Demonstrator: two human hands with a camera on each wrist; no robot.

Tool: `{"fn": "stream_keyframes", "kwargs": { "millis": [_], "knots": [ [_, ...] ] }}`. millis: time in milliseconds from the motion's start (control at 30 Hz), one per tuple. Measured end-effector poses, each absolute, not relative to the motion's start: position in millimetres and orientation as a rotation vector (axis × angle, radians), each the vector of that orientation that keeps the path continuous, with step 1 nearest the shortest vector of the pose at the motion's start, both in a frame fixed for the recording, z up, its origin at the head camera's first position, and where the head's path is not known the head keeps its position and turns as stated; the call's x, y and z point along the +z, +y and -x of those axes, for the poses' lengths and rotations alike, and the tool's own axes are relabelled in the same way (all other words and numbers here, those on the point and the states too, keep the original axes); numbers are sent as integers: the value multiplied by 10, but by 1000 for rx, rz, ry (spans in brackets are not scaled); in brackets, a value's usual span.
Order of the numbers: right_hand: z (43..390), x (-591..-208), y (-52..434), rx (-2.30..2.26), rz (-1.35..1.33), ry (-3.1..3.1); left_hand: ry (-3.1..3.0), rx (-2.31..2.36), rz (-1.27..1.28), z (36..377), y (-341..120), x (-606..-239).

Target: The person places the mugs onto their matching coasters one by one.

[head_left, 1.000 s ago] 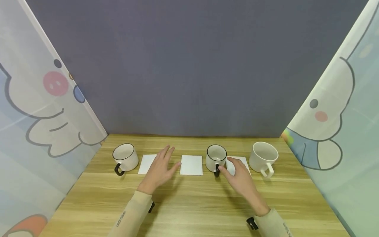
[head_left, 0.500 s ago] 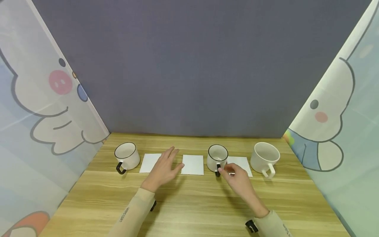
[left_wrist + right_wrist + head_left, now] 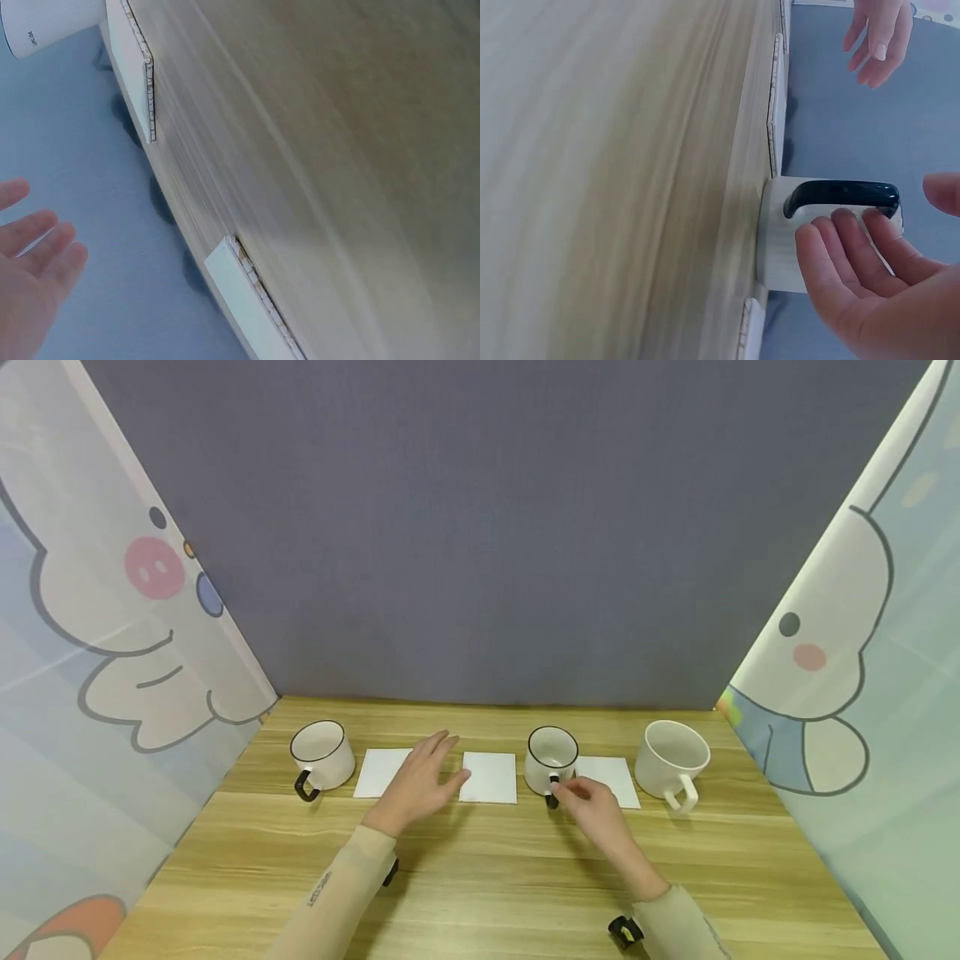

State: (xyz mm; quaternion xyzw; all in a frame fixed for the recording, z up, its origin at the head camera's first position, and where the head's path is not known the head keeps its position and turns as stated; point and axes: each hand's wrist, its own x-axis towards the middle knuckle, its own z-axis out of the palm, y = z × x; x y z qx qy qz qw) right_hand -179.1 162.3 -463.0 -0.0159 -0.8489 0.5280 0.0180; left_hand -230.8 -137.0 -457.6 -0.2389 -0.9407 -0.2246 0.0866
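Observation:
A white mug with a black rim [image 3: 551, 758] stands between the middle white coaster [image 3: 489, 777] and the right coaster [image 3: 613, 777]. My right hand [image 3: 568, 790] is at its black handle [image 3: 840, 195]. In the right wrist view the curled fingertips [image 3: 844, 221] touch the handle and the thumb stays a little apart from it. My left hand [image 3: 429, 774] hovers flat with straight fingers between the left coaster [image 3: 378, 771] and the middle one, holding nothing. In the left wrist view its fingers [image 3: 34, 247] show at the left edge.
A second black-handled mug [image 3: 322, 756] stands at the far left of the row and an all-white mug [image 3: 671, 760] at the far right. The wooden table [image 3: 480, 877] is walled by a grey back panel and cartoon-printed side curtains.
My right hand has slid left off the right coaster and curled in at the middle mug's handle. The left hand has drifted slightly right toward the middle coaster.

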Motion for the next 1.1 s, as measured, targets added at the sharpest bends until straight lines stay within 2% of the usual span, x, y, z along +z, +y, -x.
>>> {"fn": "stream_keyframes", "kwargs": {
  "millis": [467, 1100],
  "knots": [
    [1913, -4744, 1570, 2139, 108, -2398, -2844, -707, 694, 2383, -1339, -4564],
    [1959, -4803, 1597, 2348, 61, -2314, -2884, -611, 810, 2506, -1311, -4559]
  ]
}}
